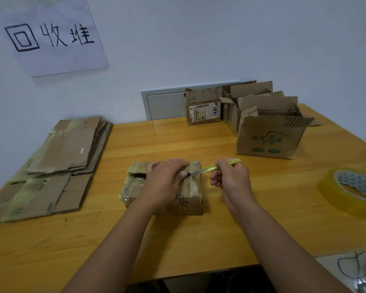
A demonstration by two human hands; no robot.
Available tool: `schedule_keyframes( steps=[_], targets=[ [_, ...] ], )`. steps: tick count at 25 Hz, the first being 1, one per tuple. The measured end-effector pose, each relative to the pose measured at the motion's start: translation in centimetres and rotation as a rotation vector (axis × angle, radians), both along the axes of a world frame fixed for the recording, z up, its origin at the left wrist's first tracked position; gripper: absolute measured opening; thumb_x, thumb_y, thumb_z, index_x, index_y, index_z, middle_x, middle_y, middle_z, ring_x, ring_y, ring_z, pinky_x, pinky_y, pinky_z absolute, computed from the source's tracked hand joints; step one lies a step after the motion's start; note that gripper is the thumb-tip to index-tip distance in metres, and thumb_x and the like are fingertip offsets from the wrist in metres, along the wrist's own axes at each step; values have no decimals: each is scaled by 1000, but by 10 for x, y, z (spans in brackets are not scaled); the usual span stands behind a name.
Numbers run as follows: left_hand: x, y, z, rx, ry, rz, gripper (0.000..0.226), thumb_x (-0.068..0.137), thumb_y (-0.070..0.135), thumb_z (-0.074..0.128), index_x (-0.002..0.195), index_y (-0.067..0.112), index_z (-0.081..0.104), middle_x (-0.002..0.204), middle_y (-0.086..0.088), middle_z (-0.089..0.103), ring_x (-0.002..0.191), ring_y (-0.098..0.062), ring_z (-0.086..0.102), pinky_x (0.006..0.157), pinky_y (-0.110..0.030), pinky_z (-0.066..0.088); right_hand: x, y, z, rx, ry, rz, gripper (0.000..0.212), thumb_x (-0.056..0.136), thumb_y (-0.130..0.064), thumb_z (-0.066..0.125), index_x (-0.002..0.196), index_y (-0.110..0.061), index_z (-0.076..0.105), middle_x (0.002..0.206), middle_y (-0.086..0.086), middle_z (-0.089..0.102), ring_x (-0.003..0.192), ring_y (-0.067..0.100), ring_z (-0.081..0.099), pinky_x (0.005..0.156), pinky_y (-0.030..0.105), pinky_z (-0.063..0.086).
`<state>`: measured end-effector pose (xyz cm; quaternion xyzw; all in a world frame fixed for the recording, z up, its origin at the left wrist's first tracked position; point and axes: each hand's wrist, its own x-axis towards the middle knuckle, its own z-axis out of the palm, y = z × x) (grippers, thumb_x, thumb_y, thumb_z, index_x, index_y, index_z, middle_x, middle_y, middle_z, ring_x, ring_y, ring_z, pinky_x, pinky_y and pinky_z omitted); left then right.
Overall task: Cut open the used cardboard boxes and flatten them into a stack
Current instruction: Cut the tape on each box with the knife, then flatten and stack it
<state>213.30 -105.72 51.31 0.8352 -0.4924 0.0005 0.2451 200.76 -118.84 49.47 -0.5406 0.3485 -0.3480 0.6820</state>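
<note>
A small taped cardboard box (pixel 189 194) lies at the middle of the wooden table (pixel 199 240). My left hand (pixel 164 181) presses flat on its top, fingers spread toward the right. My right hand (pixel 230 179) grips a yellow-green utility knife (pixel 224 164); its blade tip touches the box's top right edge, just beside my left fingertips. A stack of flattened boxes (pixel 57 166) lies at the table's left side.
Several open cardboard boxes (pixel 266 134) stand at the back right, one with a shipping label (pixel 203 112). A roll of clear tape (pixel 351 191) lies at the right edge. A paper sign (pixel 49 34) hangs on the wall above the stack.
</note>
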Motion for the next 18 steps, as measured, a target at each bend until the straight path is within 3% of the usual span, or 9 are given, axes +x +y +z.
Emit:
schedule_keyframes(
  steps=[3,9,18],
  targets=[
    [-1,0,0,-20,3,4,31,101,31,47,132,33,55,144,12,49,138,-6,34,100,-27,11,-2,7,-4,46,-40,-21,12,91,-13,58,84,-3,60,53,7,62,44,16,58,41,25,43],
    [1,-1,1,-15,55,-16,34,102,26,46,135,29,54,146,9,47,139,-7,33,104,-25,13,-6,16,-2,273,-182,-3,13,95,-18,62,91,-6,57,63,14,69,55,21,68,46,23,50],
    [1,-2,1,-10,19,2,34,102,28,47,135,30,54,145,8,49,138,-7,35,90,-20,13,-3,18,-6,308,-192,-3,21,94,-23,64,96,-3,59,71,18,72,62,22,72,49,21,52]
  ],
)
